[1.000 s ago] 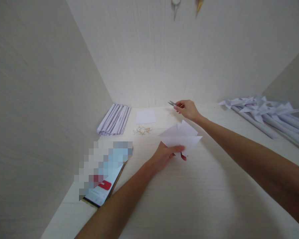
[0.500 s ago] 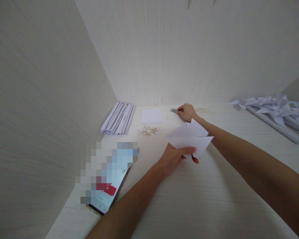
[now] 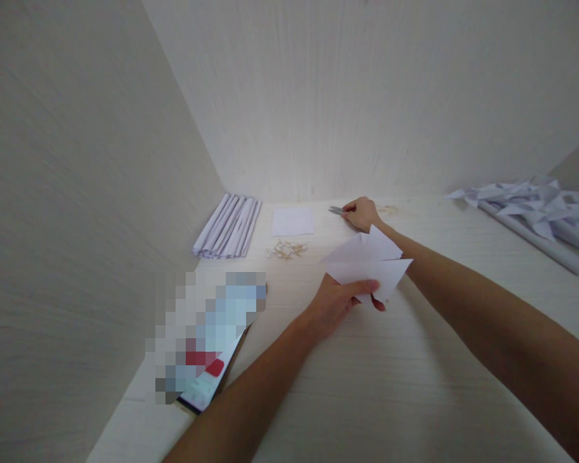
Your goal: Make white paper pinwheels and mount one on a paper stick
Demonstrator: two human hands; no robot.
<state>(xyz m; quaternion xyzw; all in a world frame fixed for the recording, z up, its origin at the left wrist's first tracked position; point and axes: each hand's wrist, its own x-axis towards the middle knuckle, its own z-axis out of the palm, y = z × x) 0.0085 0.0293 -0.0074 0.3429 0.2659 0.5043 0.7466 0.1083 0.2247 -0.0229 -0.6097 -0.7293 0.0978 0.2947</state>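
A white paper square [image 3: 367,257] with slits cut in from its corners is pinched in my left hand [image 3: 338,299], thumb on top and fingers beneath. Farther back, close to the rear wall, my right hand [image 3: 361,214] is closed on a small pair of scissors [image 3: 336,210] at table level. The scissors' blades point left and their handles are mostly covered by my fingers. My right forearm passes behind the paper. A flat stack or sheet of white paper [image 3: 293,221] lies left of the scissors.
Several cotton swab-like sticks [image 3: 287,249] lie in a loose pile. Rolled white paper tubes [image 3: 228,226] are bundled at the left wall. A phone [image 3: 212,360], partly pixelated, lies at the front left. Paper pinwheels [image 3: 535,206] on tubes lie at the right.
Both hands keep nearly the same place, with the paper and scissors still held. The whole view has shifted very slightly.
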